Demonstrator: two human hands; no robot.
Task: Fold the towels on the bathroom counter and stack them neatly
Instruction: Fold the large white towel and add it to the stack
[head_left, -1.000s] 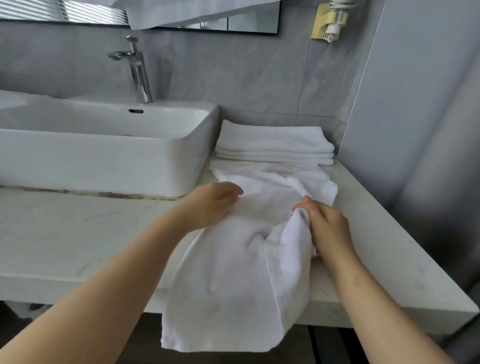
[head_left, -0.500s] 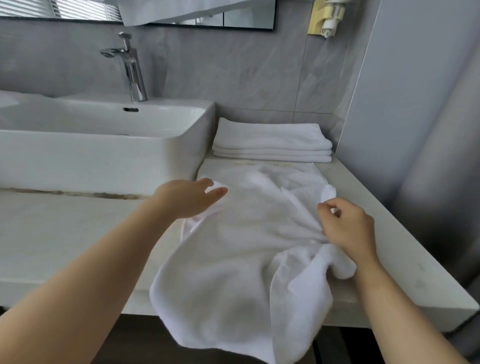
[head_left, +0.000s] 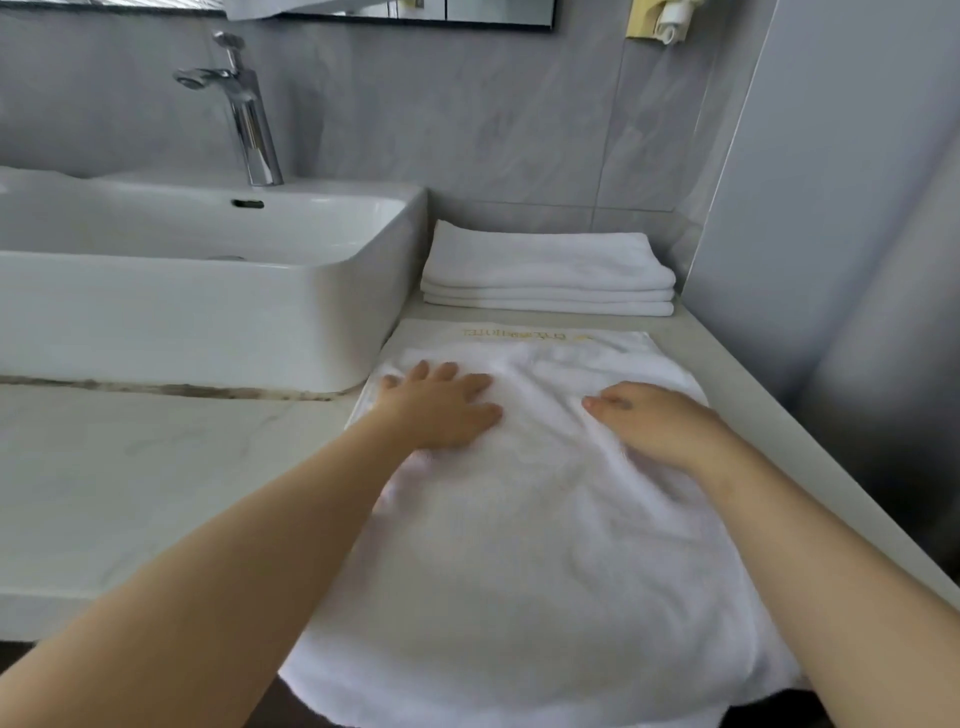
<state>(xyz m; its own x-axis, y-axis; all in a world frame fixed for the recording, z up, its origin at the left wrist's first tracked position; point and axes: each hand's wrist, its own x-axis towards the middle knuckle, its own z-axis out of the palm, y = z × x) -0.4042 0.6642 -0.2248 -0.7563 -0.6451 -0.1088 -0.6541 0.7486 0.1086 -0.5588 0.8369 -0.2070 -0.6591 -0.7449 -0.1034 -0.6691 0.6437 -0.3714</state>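
The white terry-cloth towel (head_left: 540, 519) lies spread on the pale marble-look worktop (head_left: 156, 467), to the right of the white rectangular ceramic basin (head_left: 208, 312). Its long axis runs away from the person: the far short edge, with a line of gold embroidered letters, lies near the back, and the near end passes over the front edge of the worktop and hangs down.

Both hands lie on the far half of the towel. The left hand (head_left: 441, 405) rests flat, its fingers straight and a little spread, close to the left long edge. The right hand (head_left: 654, 421) also lies on the cloth with the palm down, near the right long edge; its fingers seem straight, but they are partly hidden by the hand itself. Neither grip holds any cloth; both are released and only press on the surface.

Just behind the gold-lettered edge, a little apart from it, a neat pile of folded white towels (head_left: 545, 275) stands against the grey tiled wall.

I judge that the towel is being smoothed before the first fold. The part to be lifted is the hanging end, which lies toward the person's body, behind both hands. So each hand must come back along its own long edge to take a near corner, and both are about equally far from it.
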